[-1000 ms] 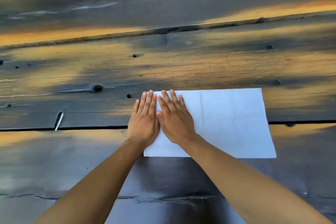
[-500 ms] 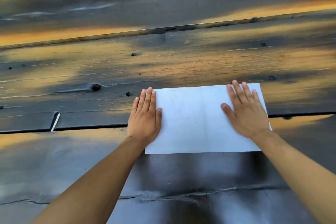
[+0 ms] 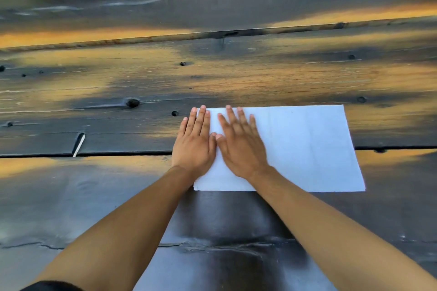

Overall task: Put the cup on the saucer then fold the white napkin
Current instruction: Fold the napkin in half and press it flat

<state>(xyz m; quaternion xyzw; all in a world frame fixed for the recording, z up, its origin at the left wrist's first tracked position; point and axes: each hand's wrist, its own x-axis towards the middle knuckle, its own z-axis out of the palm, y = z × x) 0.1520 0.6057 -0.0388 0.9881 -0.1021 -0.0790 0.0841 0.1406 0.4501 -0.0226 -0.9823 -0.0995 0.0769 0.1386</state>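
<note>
Your left hand and right hand lie flat, fingers spread, side by side on the left end of the white rectangular cloth napkin, probably to press its fold. The napkin rests on the dark wooden plank table, near you. No cup or saucer is visible.

Napkin on table, both hands apparently flat on its left end
</note>
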